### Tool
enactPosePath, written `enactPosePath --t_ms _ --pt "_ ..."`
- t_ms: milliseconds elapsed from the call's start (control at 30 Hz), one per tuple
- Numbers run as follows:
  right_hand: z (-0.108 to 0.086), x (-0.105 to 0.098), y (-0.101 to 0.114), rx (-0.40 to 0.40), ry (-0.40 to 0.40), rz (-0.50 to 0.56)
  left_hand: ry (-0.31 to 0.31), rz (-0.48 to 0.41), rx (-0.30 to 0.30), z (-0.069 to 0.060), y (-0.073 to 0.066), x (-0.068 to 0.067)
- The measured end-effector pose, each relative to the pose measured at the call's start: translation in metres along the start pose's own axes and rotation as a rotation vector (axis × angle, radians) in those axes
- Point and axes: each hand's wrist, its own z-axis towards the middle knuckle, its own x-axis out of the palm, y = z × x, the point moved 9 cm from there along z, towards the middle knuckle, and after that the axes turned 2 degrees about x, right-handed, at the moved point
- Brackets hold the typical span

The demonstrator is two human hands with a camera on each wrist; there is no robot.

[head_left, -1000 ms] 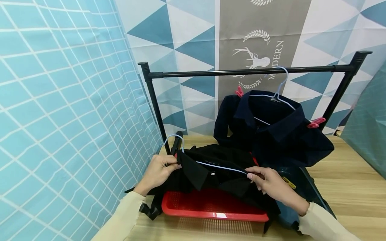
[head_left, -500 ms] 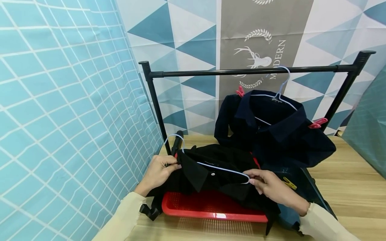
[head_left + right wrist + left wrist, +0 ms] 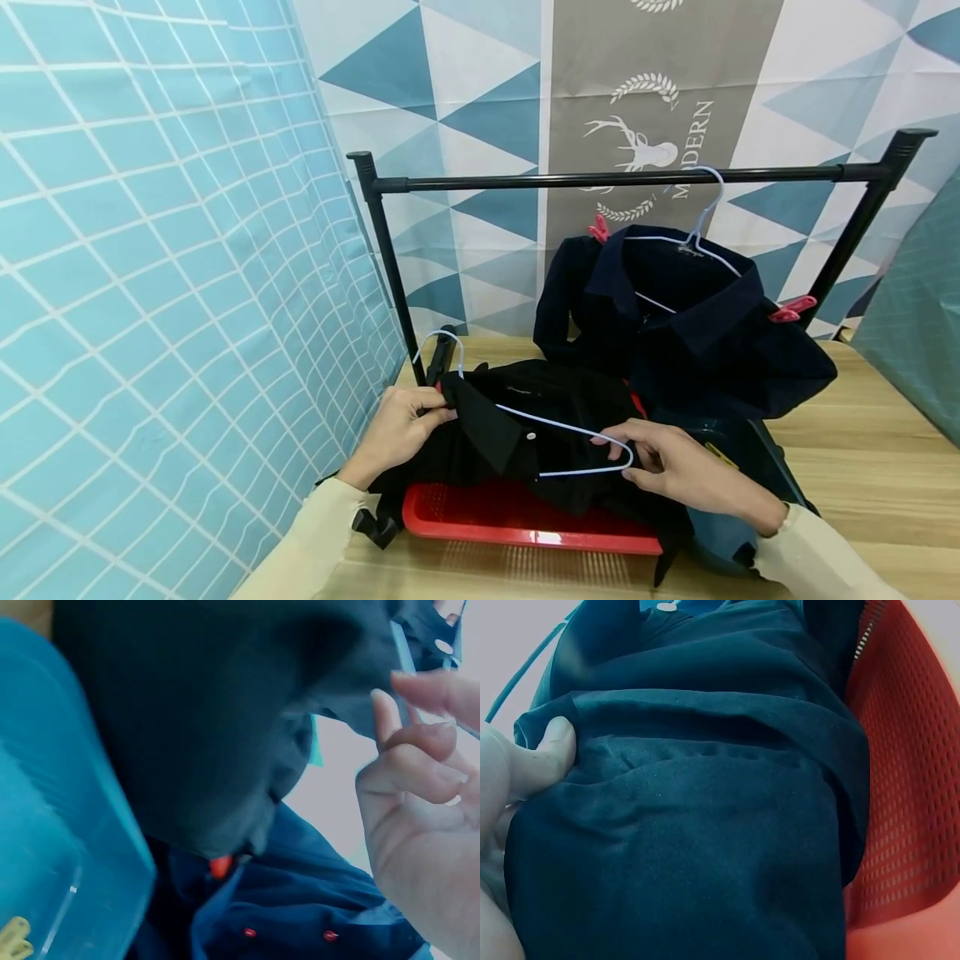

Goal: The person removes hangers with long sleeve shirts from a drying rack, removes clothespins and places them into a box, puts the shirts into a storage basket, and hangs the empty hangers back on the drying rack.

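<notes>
Black shirt (image 3: 489, 435) matt cloth; basket (image 3: 517, 536) glossy plastic.

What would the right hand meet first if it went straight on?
Past the hanger it holds, the right hand likely meets the black shirt, toward its collar; depth is unclear.

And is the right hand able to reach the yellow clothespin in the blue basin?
Probably yes: the yellow clothespin lies in the open basin, though the right hand holds the hanger.

Toward the right edge of the red basket (image 3: 534, 538), one end of the pale-blue hanger (image 3: 577, 472) emerged from the black shirt (image 3: 558, 448), baring its lower wire; the right hand's (image 3: 678, 467) thumb and index finger parted.
</notes>
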Motion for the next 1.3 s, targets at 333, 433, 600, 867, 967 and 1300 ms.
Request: enactPosePath --t_ms 333,433,600,867,967,1300 --pt "0.011 0.003 0.012 -0.05 -0.102 -0.08 0.027 -0.025 -0.014 -0.003 -0.003 0.005" --pt "0.014 0.007 0.015 -0.059 -0.122 -0.115 0.03 -0.025 -0.023 -0.003 -0.004 0.005" --pt "0.013 0.007 0.023 -0.103 -0.193 -0.179 0.05 -0.036 -0.05 -0.004 -0.003 0.006" --pt "0.005 -0.005 0.025 -0.156 -0.313 -0.235 0.065 -0.063 -0.046 -0.007 -0.003 0.004" --pt "0.001 -0.01 0.021 -0.144 -0.331 -0.24 0.067 -0.054 -0.048 -0.008 0.0 0.005" --pt "-0.013 -0.033 0.016 -0.134 -0.385 -0.289 0.111 -0.035 -0.097 -0.015 0.009 0.01"
